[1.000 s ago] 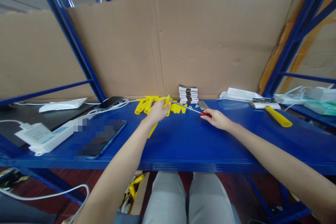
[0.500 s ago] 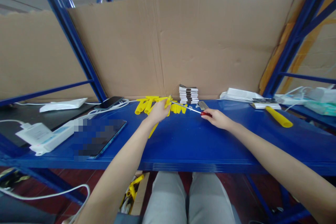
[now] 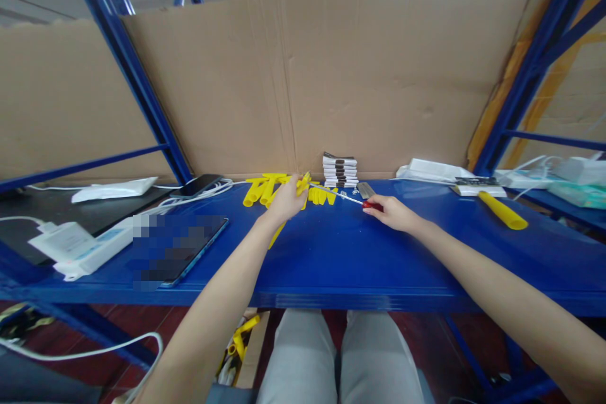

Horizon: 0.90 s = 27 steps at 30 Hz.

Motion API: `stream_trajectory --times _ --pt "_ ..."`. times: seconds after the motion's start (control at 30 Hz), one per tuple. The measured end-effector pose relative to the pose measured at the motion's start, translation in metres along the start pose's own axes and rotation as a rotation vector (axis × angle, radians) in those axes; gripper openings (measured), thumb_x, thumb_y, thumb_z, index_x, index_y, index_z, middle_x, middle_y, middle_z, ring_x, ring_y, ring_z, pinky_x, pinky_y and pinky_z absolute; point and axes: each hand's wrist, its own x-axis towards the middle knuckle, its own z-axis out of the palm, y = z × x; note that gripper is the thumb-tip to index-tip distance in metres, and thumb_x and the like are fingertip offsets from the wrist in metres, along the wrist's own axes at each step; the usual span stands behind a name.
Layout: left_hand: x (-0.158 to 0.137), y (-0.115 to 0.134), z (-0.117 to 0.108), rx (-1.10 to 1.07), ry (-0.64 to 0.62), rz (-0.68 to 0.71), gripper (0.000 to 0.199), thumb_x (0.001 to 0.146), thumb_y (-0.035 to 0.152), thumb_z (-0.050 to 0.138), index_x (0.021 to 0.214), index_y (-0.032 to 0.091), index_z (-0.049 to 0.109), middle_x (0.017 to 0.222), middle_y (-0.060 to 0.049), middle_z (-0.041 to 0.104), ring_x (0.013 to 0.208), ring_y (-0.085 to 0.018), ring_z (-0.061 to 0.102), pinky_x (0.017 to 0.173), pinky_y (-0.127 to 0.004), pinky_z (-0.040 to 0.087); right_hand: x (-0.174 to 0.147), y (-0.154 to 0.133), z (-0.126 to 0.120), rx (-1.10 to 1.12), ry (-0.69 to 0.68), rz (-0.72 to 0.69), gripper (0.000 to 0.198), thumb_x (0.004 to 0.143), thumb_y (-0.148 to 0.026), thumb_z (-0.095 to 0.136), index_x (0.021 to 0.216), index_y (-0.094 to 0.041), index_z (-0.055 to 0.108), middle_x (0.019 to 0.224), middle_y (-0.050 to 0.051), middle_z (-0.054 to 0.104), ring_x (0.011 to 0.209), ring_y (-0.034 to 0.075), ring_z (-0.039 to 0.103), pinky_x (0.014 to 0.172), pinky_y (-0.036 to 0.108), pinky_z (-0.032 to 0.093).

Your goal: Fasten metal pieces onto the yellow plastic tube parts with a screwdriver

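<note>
My left hand (image 3: 290, 199) is closed on a small yellow plastic piece (image 3: 303, 184), held above the blue shelf. In my right hand (image 3: 391, 212) is a screwdriver (image 3: 348, 197) with a red handle and a long metal shaft, pointing left. Its tip meets the yellow piece at my left fingers; the exact contact is too small to make out. Several yellow tubes (image 3: 255, 192) lie left of and behind my left hand. A row of small yellow pieces (image 3: 324, 196) sits just right of it, under the shaft. Part of another yellow strip (image 3: 276, 237) shows below my left wrist.
A stack of white packets with dark bands (image 3: 339, 172) stands by the cardboard wall (image 3: 379, 76). A phone (image 3: 194, 252) and white power strip (image 3: 101, 249) lie left. At right are a yellow tube (image 3: 502, 211) and white packages (image 3: 435, 170). Blue posts (image 3: 146, 88) flank the shelf.
Both hands stay nearly in place. The yellow piece in my left fingers and the screwdriver have shifted only very slightly.
</note>
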Motion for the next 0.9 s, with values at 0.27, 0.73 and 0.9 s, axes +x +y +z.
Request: stream_trajectory --times 0.27,0.73,0.9 --pt "-0.001 0.004 -0.001 0.032 -0.038 -0.017 0.038 0.088 0.021 0.053 0.125 0.013 0.053 0.089 -0.008 0.073 0.076 -0.018 0.07 0.072 -0.028 0.055 0.002 0.003 -0.002 -0.047 -0.017 0.03 0.016 0.084 -0.034 0.058 0.084 -0.02 0.065 0.084 0.006 0.073 0.074 0.021 0.067 0.068 0.03 0.049" --pt "-0.004 0.01 -0.004 0.058 -0.049 -0.051 0.04 0.088 0.021 0.055 0.127 0.013 0.056 0.098 -0.009 0.073 0.081 -0.019 0.071 0.078 -0.028 0.055 -0.001 -0.002 -0.007 -0.043 -0.094 0.037 0.022 0.089 -0.033 0.051 0.087 -0.019 0.068 0.09 0.009 0.074 0.078 0.024 0.068 0.072 0.031 0.049" --pt "-0.004 0.011 -0.003 0.067 -0.057 -0.06 0.04 0.088 0.021 0.055 0.128 0.013 0.055 0.099 -0.009 0.073 0.085 -0.02 0.071 0.08 -0.028 0.054 0.001 0.0 -0.007 -0.059 -0.1 0.053 0.02 0.089 -0.033 0.052 0.087 -0.019 0.067 0.09 0.008 0.073 0.079 0.023 0.067 0.074 0.031 0.049"
